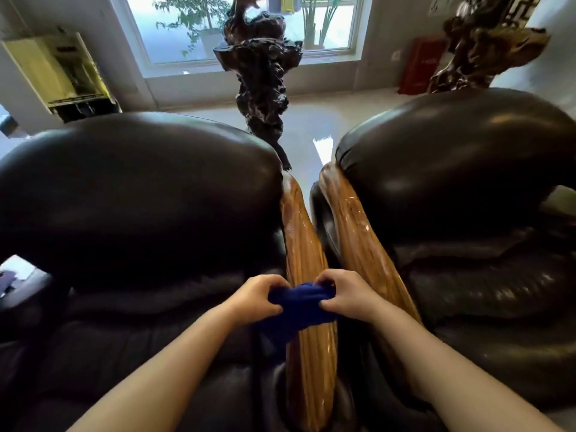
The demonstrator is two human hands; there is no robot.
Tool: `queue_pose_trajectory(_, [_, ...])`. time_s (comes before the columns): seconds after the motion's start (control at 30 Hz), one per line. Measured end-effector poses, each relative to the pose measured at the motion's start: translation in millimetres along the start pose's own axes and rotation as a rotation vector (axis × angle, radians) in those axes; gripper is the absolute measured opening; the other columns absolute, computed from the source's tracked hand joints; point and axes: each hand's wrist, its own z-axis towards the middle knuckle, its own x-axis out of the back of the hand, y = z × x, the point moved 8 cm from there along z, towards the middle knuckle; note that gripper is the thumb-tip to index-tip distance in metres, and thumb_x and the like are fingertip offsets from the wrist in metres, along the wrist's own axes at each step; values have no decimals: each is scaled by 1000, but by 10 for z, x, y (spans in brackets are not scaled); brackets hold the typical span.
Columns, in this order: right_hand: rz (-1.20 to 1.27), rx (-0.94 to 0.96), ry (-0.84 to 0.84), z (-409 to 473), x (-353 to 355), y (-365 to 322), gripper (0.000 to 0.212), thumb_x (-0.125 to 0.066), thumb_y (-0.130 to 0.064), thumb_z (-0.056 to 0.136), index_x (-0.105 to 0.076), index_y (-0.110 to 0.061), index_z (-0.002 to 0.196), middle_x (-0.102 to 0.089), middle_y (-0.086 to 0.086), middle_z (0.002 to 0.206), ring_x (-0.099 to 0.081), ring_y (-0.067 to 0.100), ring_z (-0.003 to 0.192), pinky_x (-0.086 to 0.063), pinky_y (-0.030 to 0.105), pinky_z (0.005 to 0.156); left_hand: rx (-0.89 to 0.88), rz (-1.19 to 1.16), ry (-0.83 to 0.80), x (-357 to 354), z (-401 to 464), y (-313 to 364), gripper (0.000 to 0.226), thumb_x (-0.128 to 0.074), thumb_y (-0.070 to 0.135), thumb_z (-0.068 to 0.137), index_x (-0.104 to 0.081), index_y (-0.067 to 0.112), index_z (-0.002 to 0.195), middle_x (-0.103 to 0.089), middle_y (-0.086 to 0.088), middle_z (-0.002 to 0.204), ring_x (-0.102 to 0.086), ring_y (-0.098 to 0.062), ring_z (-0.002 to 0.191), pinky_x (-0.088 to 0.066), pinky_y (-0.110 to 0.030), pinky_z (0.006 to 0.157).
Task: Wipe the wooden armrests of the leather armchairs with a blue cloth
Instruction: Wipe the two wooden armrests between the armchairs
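Two dark leather armchairs stand side by side, the left armchair (134,194) and the right armchair (467,188). Between them run two glossy wooden armrests, the left chair's armrest (300,241) and the right chair's armrest (358,235). A bunched blue cloth (297,307) lies across the left chair's armrest. My left hand (257,296) grips the cloth's left end and my right hand (346,294) grips its right end. Part of the cloth hangs down on the left side of the armrest.
A dark gnarled wood sculpture (261,73) stands on the shiny floor behind the gap between the chairs. Another carved root piece (480,42) and a red box (420,67) are at the back right. A window (243,26) and a yellow-lit cabinet (59,73) line the far wall.
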Motion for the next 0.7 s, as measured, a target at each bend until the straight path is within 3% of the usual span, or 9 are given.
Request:
queue_pose_trajectory(0.2, [-14, 34, 18, 871, 220, 281, 30, -71, -16, 71, -57, -30, 93, -60, -10, 90, -59, 4, 82, -44, 14, 64, 8, -11, 25, 198, 850, -215, 38, -68, 8, 71, -61, 31, 100, -63, 11, 94, -61, -3, 89, -48, -19, 77])
queue_pose_trajectory(0.6, [-31, 22, 13, 1760, 155, 873, 32, -73, -17, 72, -54, -34, 92, -56, -15, 85, -57, 1, 80, -40, 12, 59, 37, 7, -13, 108, 1775, -610, 38, -69, 9, 74, -60, 30, 104, -58, 16, 93, -56, 1, 87, -41, -12, 70])
queue_pose_trajectory(0.7, [-43, 47, 71, 1898, 119, 1029, 34, -72, -13, 71, -56, -30, 95, -51, -16, 85, -55, 4, 83, -41, 12, 62, 32, -13, 41, 24, 1942, -706, 38, -67, 6, 74, -60, 28, 106, -60, 10, 101, -58, -5, 93, -47, -19, 78])
